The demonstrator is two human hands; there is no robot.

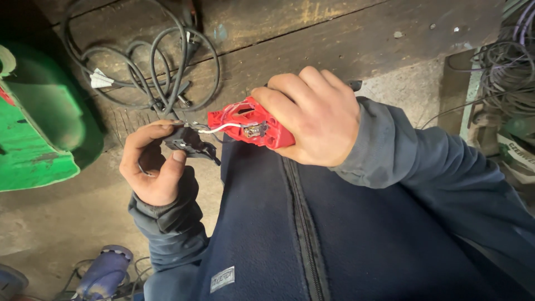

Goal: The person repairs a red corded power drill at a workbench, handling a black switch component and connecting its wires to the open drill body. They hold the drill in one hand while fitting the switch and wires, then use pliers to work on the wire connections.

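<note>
Red housing: red plastic tool housing (253,125) sat open side up in the right hand (317,120), held over the person's lap, metal contact and thin wires showing inside.
Right hand: closed around the rear of the housing, fingers wrapped over the top, thumb side hidden.
Black part: small black switch piece (192,145) was pinched just left of the housing, apart from it but joined by wires.
Left hand: left hand (153,167) was partly curled, thumb and forefinger tips gripping the black piece, other fingers loose.
White wire: white wire (220,129) ran from the black piece into the housing, with slack; a darker wire lay beside it, hard to trace.
Surroundings: coiled black power cable (150,72) lay on the wooden floor (334,33) above the hands; green casing (33,128) at left; blue tool (103,273) low left; tangle of grey wires (510,72) at right.
Judged technique: keeping the housing steady and level looked best, with the black piece moved slowly along the wire line so the leads stayed slack.
Judged risk: a pull or twist could strain the thin wires at the contact; a light pinch grip suited the small part.
</note>
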